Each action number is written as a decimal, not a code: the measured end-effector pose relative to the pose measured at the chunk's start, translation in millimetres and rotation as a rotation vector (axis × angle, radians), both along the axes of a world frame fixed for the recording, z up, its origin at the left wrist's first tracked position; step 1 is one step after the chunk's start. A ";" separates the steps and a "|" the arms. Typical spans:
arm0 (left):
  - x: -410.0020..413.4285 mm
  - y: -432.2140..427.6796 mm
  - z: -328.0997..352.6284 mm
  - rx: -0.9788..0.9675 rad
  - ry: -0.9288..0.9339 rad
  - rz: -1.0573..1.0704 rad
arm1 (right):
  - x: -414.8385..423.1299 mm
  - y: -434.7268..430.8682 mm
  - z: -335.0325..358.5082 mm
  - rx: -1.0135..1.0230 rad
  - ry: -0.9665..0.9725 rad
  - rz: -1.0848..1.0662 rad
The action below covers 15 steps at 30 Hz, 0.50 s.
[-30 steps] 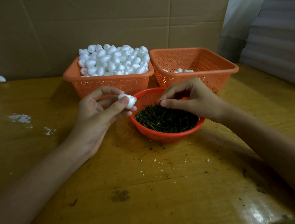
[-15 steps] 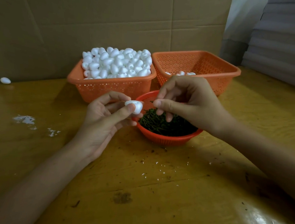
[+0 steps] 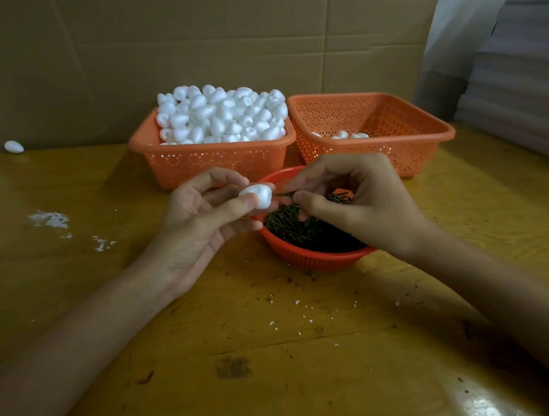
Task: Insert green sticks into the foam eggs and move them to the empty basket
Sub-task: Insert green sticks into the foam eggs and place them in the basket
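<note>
Foam crumbles easily, and that is the main hazard now; the foam egg (image 3: 257, 195) is pinched between the thumb and fingertips of the left hand (image 3: 206, 215), just above the near-left rim of the red bowl (image 3: 311, 259) of loose sticks; the right hand (image 3: 360, 202) pinches one green stick (image 3: 283, 194) between thumb and forefinger, its tip at the egg's right end, though I cannot tell whether it has entered. A push off the egg's axis would likely break out through the side or shed more white crumbs like those on the table (image 3: 286, 358); a thin stick pushed from far behind its tip may bend or snap; too hard a squeeze could dent the egg, too light a one could let it pop free and roll, like the stray egg (image 3: 14, 146) at the far left. The target basket (image 3: 406, 126), far right, holds a few eggs; the full basket (image 3: 204, 165) stands just beside it, so a finished egg dropped there would be lost among the blanks.
</note>
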<state>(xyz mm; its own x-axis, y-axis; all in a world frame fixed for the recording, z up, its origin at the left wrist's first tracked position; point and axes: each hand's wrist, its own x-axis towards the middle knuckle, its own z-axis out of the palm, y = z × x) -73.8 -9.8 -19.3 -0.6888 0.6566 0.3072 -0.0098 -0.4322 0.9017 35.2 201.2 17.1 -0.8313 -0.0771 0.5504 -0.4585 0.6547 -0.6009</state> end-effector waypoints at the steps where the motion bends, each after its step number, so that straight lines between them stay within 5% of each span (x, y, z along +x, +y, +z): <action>1: 0.0 -0.3 0.2 -0.001 0.001 -0.003 | 0.1 -0.2 0.1 -0.003 0.003 -0.005; 15: 4.0 1.2 -0.5 -0.047 0.106 0.099 | 2.3 -6.5 -1.7 0.176 0.095 -0.020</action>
<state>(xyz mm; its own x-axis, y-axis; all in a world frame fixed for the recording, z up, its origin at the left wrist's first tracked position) -69.8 -8.6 -19.8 -0.7161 0.6025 0.3523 0.1273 -0.3835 0.9147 37.5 194.7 15.3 -0.7786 -0.1626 0.6061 -0.4933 0.7556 -0.4310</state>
